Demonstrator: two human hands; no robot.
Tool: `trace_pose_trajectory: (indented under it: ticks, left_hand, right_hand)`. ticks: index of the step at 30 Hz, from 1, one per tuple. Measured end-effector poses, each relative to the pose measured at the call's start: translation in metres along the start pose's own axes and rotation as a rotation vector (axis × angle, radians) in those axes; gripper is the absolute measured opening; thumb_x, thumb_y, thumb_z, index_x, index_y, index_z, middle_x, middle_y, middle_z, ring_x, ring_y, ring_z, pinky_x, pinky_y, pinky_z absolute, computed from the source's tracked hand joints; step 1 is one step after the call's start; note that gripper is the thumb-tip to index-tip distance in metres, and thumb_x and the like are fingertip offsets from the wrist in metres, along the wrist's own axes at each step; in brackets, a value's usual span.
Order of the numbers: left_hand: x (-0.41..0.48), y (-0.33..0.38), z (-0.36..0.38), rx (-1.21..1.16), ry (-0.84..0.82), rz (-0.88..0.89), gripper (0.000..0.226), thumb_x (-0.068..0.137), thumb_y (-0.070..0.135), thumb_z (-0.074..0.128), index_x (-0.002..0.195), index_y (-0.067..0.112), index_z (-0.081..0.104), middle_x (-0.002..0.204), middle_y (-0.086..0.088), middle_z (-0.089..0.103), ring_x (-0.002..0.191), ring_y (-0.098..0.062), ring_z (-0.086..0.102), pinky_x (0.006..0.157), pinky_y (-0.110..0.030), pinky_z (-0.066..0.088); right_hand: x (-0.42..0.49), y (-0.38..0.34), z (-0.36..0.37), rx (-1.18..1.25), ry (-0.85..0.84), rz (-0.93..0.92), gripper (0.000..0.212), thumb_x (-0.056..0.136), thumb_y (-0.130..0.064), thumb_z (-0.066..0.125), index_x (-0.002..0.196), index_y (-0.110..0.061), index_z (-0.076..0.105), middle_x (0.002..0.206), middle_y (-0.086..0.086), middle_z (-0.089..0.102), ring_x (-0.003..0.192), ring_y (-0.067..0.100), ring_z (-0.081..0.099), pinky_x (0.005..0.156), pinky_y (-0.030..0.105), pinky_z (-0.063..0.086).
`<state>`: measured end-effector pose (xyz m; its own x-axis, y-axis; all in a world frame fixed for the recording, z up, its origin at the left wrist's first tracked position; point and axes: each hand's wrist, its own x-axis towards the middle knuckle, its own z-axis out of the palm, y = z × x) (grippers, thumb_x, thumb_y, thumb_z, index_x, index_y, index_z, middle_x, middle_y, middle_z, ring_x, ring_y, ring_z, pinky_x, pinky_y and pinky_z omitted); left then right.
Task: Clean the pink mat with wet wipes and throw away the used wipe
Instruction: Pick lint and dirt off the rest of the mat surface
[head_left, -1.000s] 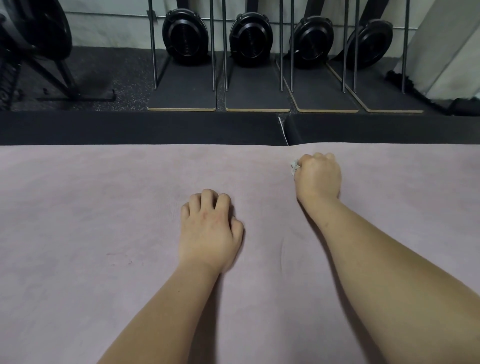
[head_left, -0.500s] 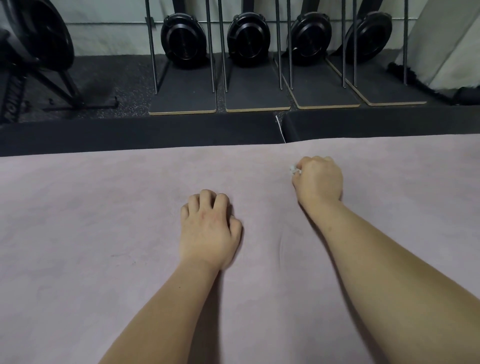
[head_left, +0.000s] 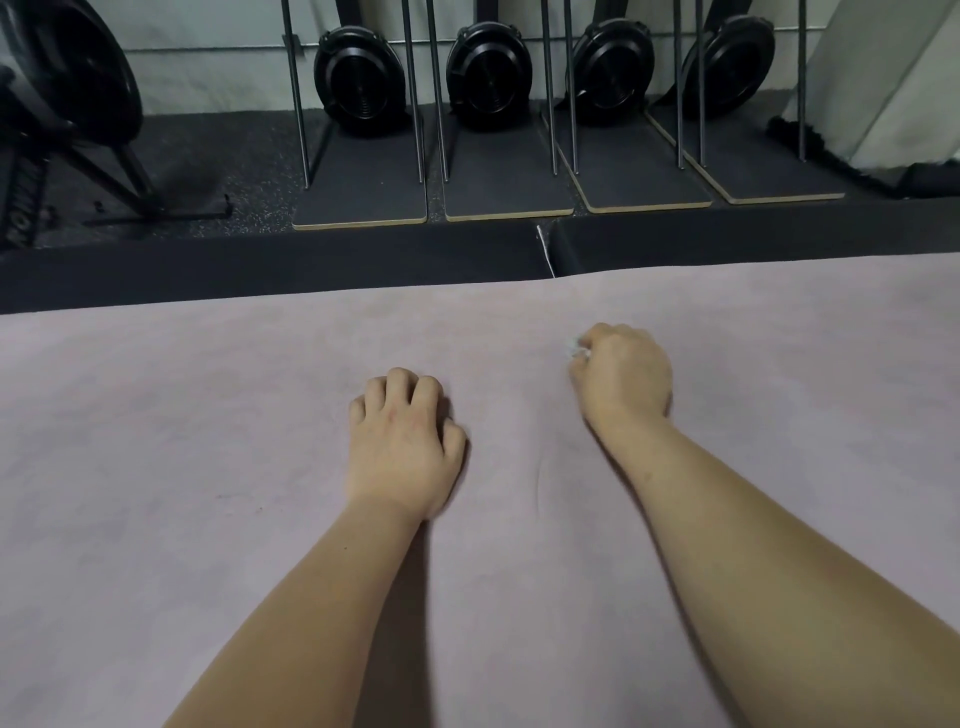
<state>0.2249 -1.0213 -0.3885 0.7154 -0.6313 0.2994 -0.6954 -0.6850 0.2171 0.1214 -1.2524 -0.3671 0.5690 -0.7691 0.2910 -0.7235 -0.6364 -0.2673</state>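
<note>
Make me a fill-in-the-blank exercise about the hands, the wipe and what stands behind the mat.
1. The bunched wet wipe sits in the grip of the ____ hand.
2. The left hand rests on the pink mat holding ____.
3. Beyond the mat's far edge, ____ round black discs stand in a row.
Missing words: right (the right hand); nothing; four.

The pink mat (head_left: 208, 415) lies flat across the lower frame, faintly creased at centre, and a crumpled white wet wipe (head_left: 577, 351) pokes from the right hand (head_left: 623, 374) right of centre.
</note>
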Motion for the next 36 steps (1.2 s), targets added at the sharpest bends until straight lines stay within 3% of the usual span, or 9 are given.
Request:
trace_pose_trajectory:
  ticks: [4, 9, 12, 19, 23, 26, 29, 32, 36]
  left_hand:
    - [0.000, 0.001, 0.000, 0.011, 0.026, 0.028, 0.028, 0.089, 0.040, 0.043, 0.104, 0.021, 0.057, 0.108, -0.001, 0.050, 0.099, -0.028, 0.043, 0.087, -0.044, 0.038]
    - [0.001, 0.010, -0.005, 0.193, 0.046, 0.168, 0.031, 0.091, 0.037, 0.041, 0.094, 0.014, 0.061, 0.097, -0.009, 0.055, 0.091, -0.035, 0.049, 0.082, -0.047, 0.039]
    - [-0.001, 0.015, -0.007, 0.250, -0.018, 0.180, 0.020, 0.093, 0.029, 0.049, 0.095, 0.015, 0.063, 0.099, -0.006, 0.058, 0.090, -0.034, 0.052, 0.080, -0.045, 0.040]
    - [-0.042, 0.058, -0.012, -0.111, -0.025, 0.062, 0.021, 0.090, 0.026, 0.056, 0.107, 0.022, 0.067, 0.113, 0.002, 0.062, 0.101, -0.027, 0.054, 0.084, -0.041, 0.043]
    - [-0.056, 0.053, -0.001, -0.180, 0.015, 0.054, 0.022, 0.092, 0.025, 0.055, 0.111, 0.025, 0.067, 0.120, 0.008, 0.060, 0.113, -0.022, 0.051, 0.093, -0.039, 0.040]
    - [-0.056, 0.053, 0.002, -0.191, 0.021, 0.026, 0.021, 0.093, 0.025, 0.057, 0.112, 0.026, 0.066, 0.124, 0.010, 0.059, 0.116, -0.021, 0.048, 0.095, -0.039, 0.039]
    - [-0.057, 0.055, 0.001, -0.171, 0.004, 0.021, 0.021, 0.094, 0.026, 0.056, 0.113, 0.027, 0.064, 0.126, 0.011, 0.057, 0.118, -0.021, 0.047, 0.097, -0.040, 0.039]
    - [-0.057, 0.054, 0.002, -0.165, -0.010, 0.024, 0.021, 0.093, 0.027, 0.055, 0.113, 0.027, 0.063, 0.127, 0.011, 0.056, 0.119, -0.021, 0.047, 0.098, -0.041, 0.039]
    - [-0.058, 0.054, 0.003, -0.165, -0.001, 0.018, 0.021, 0.093, 0.026, 0.057, 0.113, 0.028, 0.063, 0.127, 0.011, 0.057, 0.118, -0.021, 0.047, 0.099, -0.040, 0.038]
  right_hand:
    - [0.003, 0.020, -0.007, -0.112, 0.023, 0.020, 0.018, 0.089, -0.019, 0.061, 0.098, -0.014, 0.075, 0.088, 0.011, 0.068, 0.084, 0.035, 0.059, 0.069, 0.038, 0.039]
    - [-0.029, -0.036, 0.001, 0.170, -0.117, -0.007, 0.024, 0.098, -0.030, 0.057, 0.114, -0.022, 0.072, 0.104, 0.007, 0.072, 0.096, 0.031, 0.065, 0.078, 0.036, 0.050]
    - [-0.038, -0.040, -0.007, 0.230, -0.153, -0.079, 0.025, 0.098, -0.033, 0.057, 0.117, -0.025, 0.071, 0.105, 0.004, 0.071, 0.097, 0.030, 0.065, 0.077, 0.036, 0.053]
    - [-0.013, 0.039, -0.028, -0.155, -0.043, 0.010, 0.020, 0.092, -0.013, 0.056, 0.106, -0.009, 0.070, 0.097, 0.014, 0.066, 0.091, 0.037, 0.059, 0.068, 0.037, 0.034]
    - [-0.018, 0.027, -0.022, -0.053, -0.099, 0.054, 0.023, 0.100, -0.021, 0.055, 0.114, -0.011, 0.070, 0.104, 0.014, 0.067, 0.099, 0.036, 0.060, 0.073, 0.037, 0.041]
    - [-0.038, -0.005, -0.014, 0.108, -0.190, -0.005, 0.032, 0.103, -0.036, 0.052, 0.118, -0.014, 0.069, 0.109, 0.013, 0.069, 0.103, 0.035, 0.063, 0.082, 0.038, 0.048]
    - [-0.062, -0.027, -0.013, 0.252, -0.207, -0.082, 0.030, 0.102, -0.038, 0.052, 0.119, -0.022, 0.071, 0.111, 0.008, 0.071, 0.104, 0.032, 0.064, 0.083, 0.037, 0.052]
    - [-0.062, -0.018, -0.018, 0.157, -0.161, -0.145, 0.027, 0.098, -0.033, 0.054, 0.115, -0.020, 0.071, 0.106, 0.009, 0.070, 0.098, 0.032, 0.062, 0.080, 0.039, 0.051]
    - [-0.047, 0.030, -0.033, -0.021, -0.074, -0.014, 0.023, 0.091, -0.027, 0.059, 0.105, -0.016, 0.073, 0.095, 0.009, 0.069, 0.089, 0.033, 0.061, 0.071, 0.037, 0.043]
